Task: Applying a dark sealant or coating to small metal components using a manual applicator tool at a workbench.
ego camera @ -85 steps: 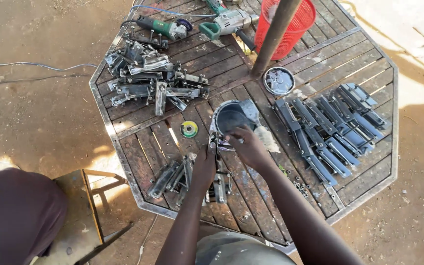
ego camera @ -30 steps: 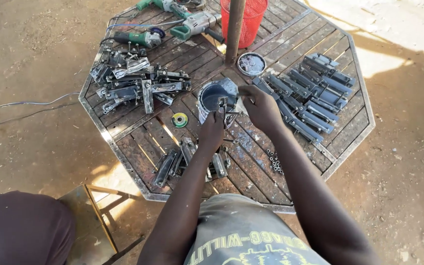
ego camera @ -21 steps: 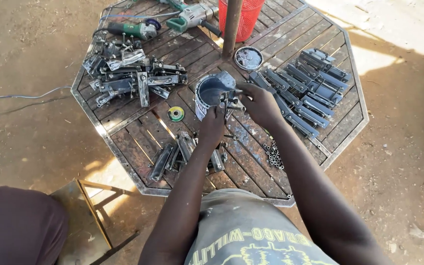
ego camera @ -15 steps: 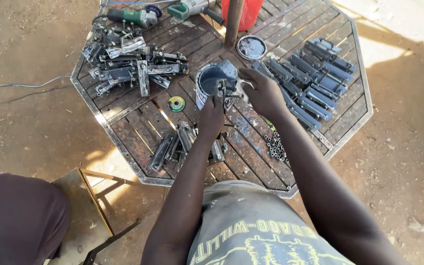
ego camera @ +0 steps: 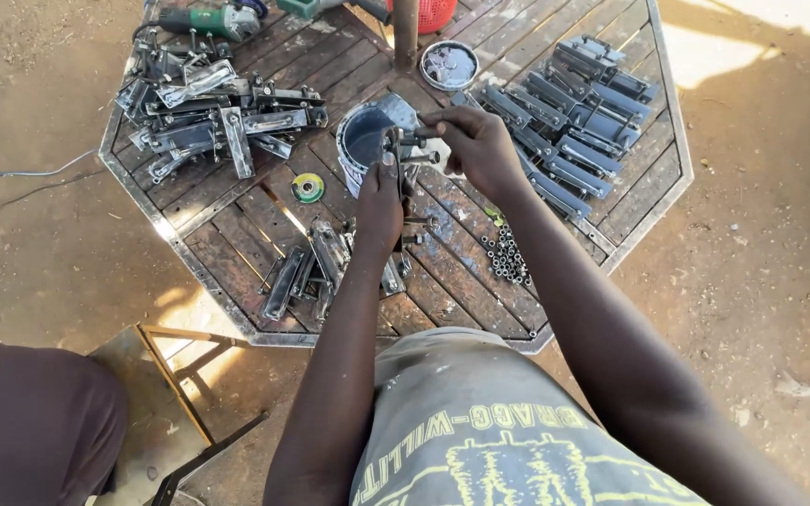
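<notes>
Both hands worked a small metal fitting (ego camera: 403, 150) over an octagonal slatted tabletop (ego camera: 236, 244).

The left hand (ego camera: 379, 199) pinched the fitting upright; the right hand (ego camera: 475, 145) closed its fingertips on a bolt at the top, just beside a grey tin (ego camera: 367, 136) at 12 o'clock. Loose nuts (ego camera: 506, 258) lay at 3 o'clock. A steady left grip and straight threading would serve best.

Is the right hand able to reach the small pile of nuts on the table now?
Probably yes. The pile of nuts lies uncovered on the table, just beside the right forearm, but the right hand is busy gripping a metal part with the left hand.
</notes>
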